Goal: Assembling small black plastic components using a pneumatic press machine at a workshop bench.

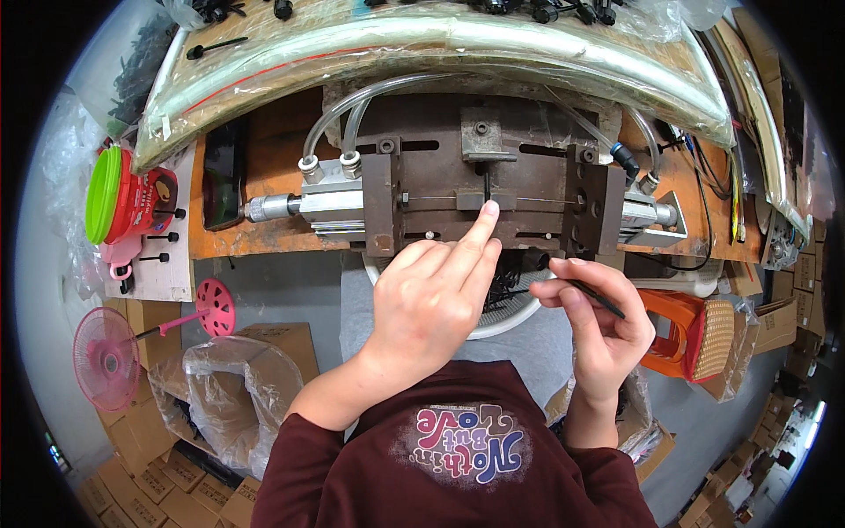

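Note:
My left hand reaches over the metal clamping fixture with its index finger stretched forward. That fingertip touches the small dark block at the fixture's middle, at the lower end of an upright black rod. The left thumb is hidden. To the right and nearer to me, my right hand pinches a black rod with a round head between thumb and fingers. Its head points toward the fixture. Below the fixture, a white basket holds several similar black rods, partly covered by my left hand.
Air cylinders with clear hoses flank the fixture on the wooden bench. A plastic-covered shelf bearing black parts spans the back. At left are a red bucket and a pink fan; an orange stool stands right.

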Demonstrator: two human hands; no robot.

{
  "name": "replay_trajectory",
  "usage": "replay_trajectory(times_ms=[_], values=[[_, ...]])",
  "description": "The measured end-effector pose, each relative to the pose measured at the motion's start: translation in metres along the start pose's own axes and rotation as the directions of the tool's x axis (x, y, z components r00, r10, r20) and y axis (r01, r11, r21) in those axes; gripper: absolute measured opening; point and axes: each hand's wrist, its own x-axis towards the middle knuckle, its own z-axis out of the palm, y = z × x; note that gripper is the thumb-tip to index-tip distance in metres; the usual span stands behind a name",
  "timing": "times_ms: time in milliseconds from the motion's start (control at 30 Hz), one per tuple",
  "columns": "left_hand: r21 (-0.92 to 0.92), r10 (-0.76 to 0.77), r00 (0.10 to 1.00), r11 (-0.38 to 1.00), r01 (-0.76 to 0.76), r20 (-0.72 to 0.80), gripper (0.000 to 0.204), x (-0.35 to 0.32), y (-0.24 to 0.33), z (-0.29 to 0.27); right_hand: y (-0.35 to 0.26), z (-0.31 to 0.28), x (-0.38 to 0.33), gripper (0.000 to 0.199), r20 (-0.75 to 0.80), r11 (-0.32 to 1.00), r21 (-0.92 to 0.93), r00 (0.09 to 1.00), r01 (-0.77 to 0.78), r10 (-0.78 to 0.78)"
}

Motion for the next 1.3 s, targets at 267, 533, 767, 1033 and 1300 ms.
replay_trajectory(times_ms=[267,533,767,1033,1300], values=[[-0.019,-0.046,0.998,0.999,0.047,0.048,0.026,0.002,0.002,-0.002,-0.010,-0.007,-0.001,0.034,0.008,0.925,0.265,0.960,-0.272,0.280],[-0.034,-0.042,0.997,0.998,0.044,0.066,0.024,0.005,0.001,-0.007,0.000,-0.009,0.001,0.034,0.056,0.820,0.451,0.928,-0.352,0.367],[-0.522,0.114,0.992,0.850,-0.072,0.048,0.043,-0.003,0.011,-0.034,0.006,-0.006,-0.001,0.030,0.115,0.718,0.571,0.905,-0.398,0.410],[-0.585,0.117,0.993,0.805,-0.097,-0.003,0.038,-0.010,0.018,-0.032,0.001,-0.002,0.008,0.023,0.228,0.643,0.630,0.895,-0.435,0.383],[-0.577,0.179,0.984,0.801,-0.158,-0.021,0.034,-0.007,0.020,-0.033,-0.001,-0.005,0.011,0.021,0.171,0.731,0.563,0.919,-0.387,0.355]])
